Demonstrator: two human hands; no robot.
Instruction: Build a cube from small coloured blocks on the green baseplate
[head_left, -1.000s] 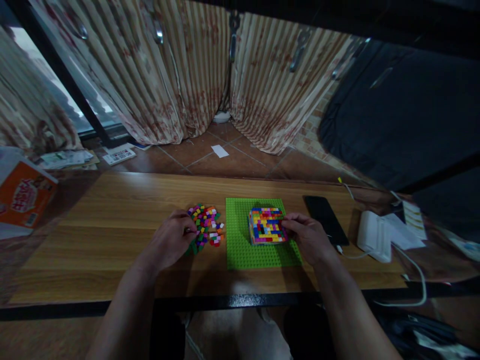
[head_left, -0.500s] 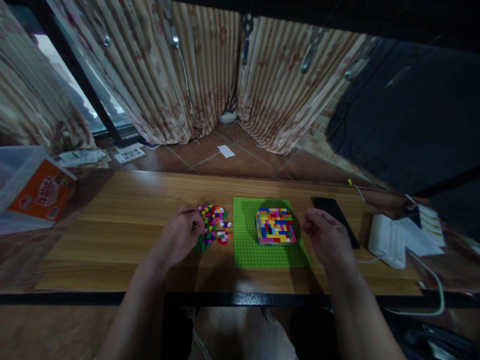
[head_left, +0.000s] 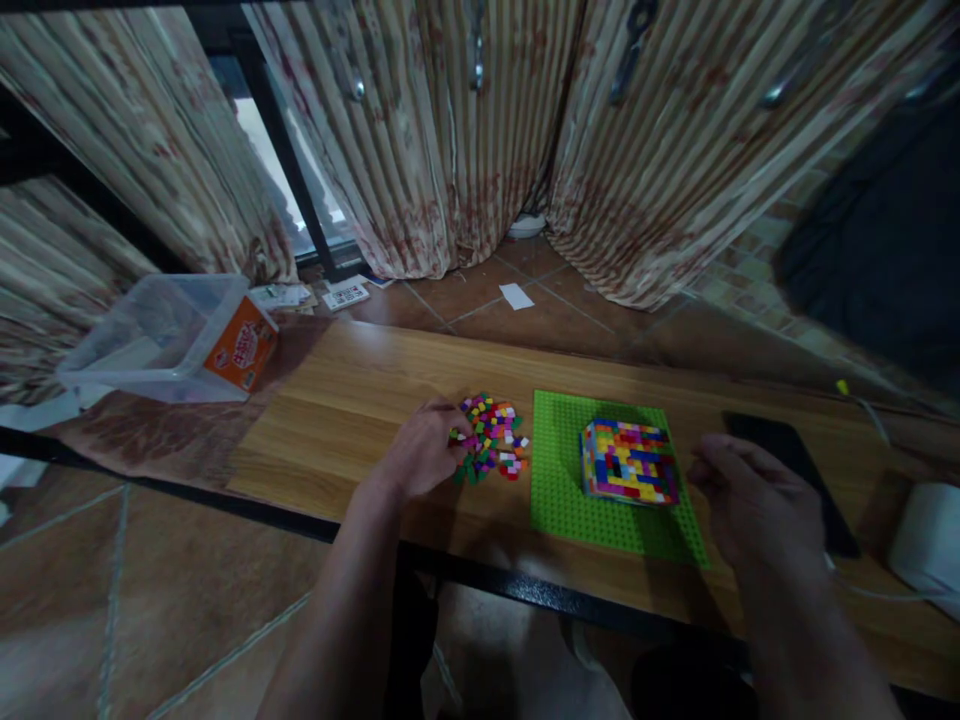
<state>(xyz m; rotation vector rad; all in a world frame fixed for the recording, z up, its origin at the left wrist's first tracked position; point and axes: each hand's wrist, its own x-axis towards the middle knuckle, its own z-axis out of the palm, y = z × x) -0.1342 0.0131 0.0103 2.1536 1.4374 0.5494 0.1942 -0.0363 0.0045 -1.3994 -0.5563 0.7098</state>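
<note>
Found on the tabletop (head_left: 330, 420): a green baseplate (head_left: 559, 512), lying flat, with bare studs along its left side and near edge. Set on that baseplate, toward its right side: a brick structure (head_left: 630, 462), box-like, mixed in colour. Done so far, as judged from side and top: several layers joined, with most of the top face covered in red, yellow, blue and magenta pieces. Noted on that face: dark spots; cannot tell whether gaps or dark bricks. Exact count of layers: not legible.

Unattached: a good number of loose bricks (head_left: 491, 432), spread just left of the baseplate, apart from the structure, likewise mixed in colour. Judged accordingly: building well advanced, not evidently finished, with ample stock unused.

At the left rim of the loose bricks: the left hand (head_left: 430, 448), fingers bent and drawn in toward the thumb; cannot tell whether clamped on a brick. Just right of the structure, not touching it: the right hand (head_left: 757, 500), fingers curled in; cannot tell whether holding a piece.

Partly behind the right hand: a dark flat slab (head_left: 784, 436). Past the tabletop's left end: a translucent tub (head_left: 176, 385) with an orange label.
</note>
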